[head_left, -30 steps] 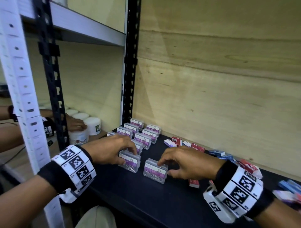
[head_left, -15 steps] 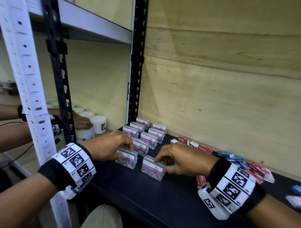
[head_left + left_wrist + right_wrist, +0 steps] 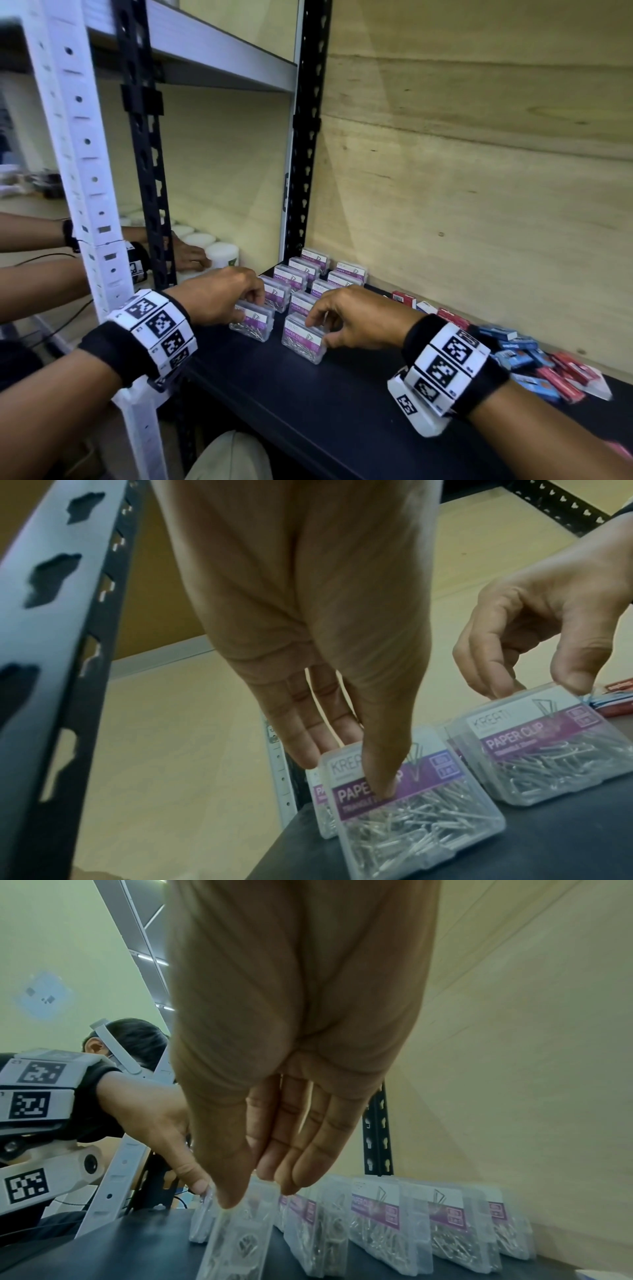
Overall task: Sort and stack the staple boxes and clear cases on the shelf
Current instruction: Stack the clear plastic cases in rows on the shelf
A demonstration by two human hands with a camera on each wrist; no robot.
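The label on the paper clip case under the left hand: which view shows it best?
Left wrist view: the left hand pinches the paper clip case and the purple PAPER CLIP label is readable. Head view shows the case small and partly covered. Right wrist view shows only its edge.

Black shelf (image 3: 308,404) (clear cases (image 3: 310,274) upright, staple boxes (image 3: 534,356) heaped)

The right hand (image 3: 291,1047) reaches down from above, its thumb and fingers (image 3: 274,1156) closing on the top edge of the nearest clear case (image 3: 240,1240), which stands on edge on the dark shelf (image 3: 103,1259). To its left the left hand (image 3: 161,1129) pinches the top of another clear case (image 3: 200,1221). Further cases with purple labels (image 3: 411,1231) stand in a row toward the plywood back wall (image 3: 531,1069).
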